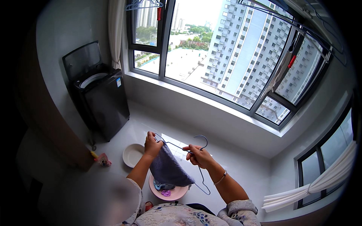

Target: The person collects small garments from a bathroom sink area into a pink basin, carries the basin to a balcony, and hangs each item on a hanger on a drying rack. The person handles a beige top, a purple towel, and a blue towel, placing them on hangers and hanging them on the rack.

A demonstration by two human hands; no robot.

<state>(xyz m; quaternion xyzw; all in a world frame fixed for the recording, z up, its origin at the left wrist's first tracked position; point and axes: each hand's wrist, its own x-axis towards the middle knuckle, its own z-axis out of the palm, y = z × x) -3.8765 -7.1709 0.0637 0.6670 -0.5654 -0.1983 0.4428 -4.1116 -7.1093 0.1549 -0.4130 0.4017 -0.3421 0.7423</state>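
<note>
My right hand (200,156) is closed on a blue wire clothes hanger (203,177) just below its hook, which points up and away. A grey-blue cloth (167,169), perhaps a towel, hangs folded over the hanger's long bar. My left hand (152,146) is closed on the cloth's upper left corner, beside the hanger's far end. Below the cloth, a pink basin (179,194) on the floor holds wet-looking laundry, with a purple piece (166,193) and a light blue piece showing. Part of the basin is hidden behind the cloth.
A white basin (132,155) stands on the floor left of my hands. Farther left is a black top-loading washing machine (105,101), its lid (83,58) raised. Beyond is a wide window (211,90). More hangers (144,5) hang high up. A tied white curtain (316,184) hangs at right.
</note>
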